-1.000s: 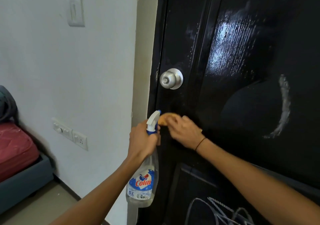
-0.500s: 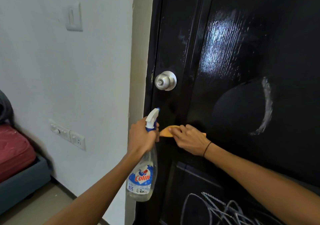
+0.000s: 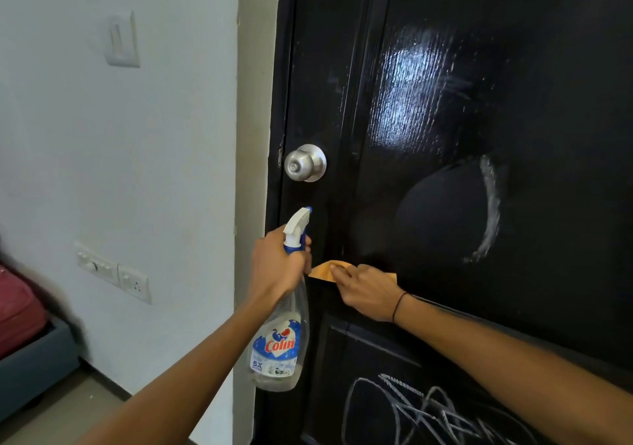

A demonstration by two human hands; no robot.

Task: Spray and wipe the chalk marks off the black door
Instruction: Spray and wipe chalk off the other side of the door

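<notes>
Wiping under way, low on the door's upper panel.
Left hand grips the spray bottle idle; right hand presses an orange cloth flat-fingered against the black door. Next, probably, the scribbles below and the smeared arc further up.

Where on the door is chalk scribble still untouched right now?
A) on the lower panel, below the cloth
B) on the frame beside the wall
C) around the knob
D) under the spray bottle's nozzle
A: white chalk scribbles cover the lower panel of the black door, below the orange cloth that the right hand presses against it.
</notes>
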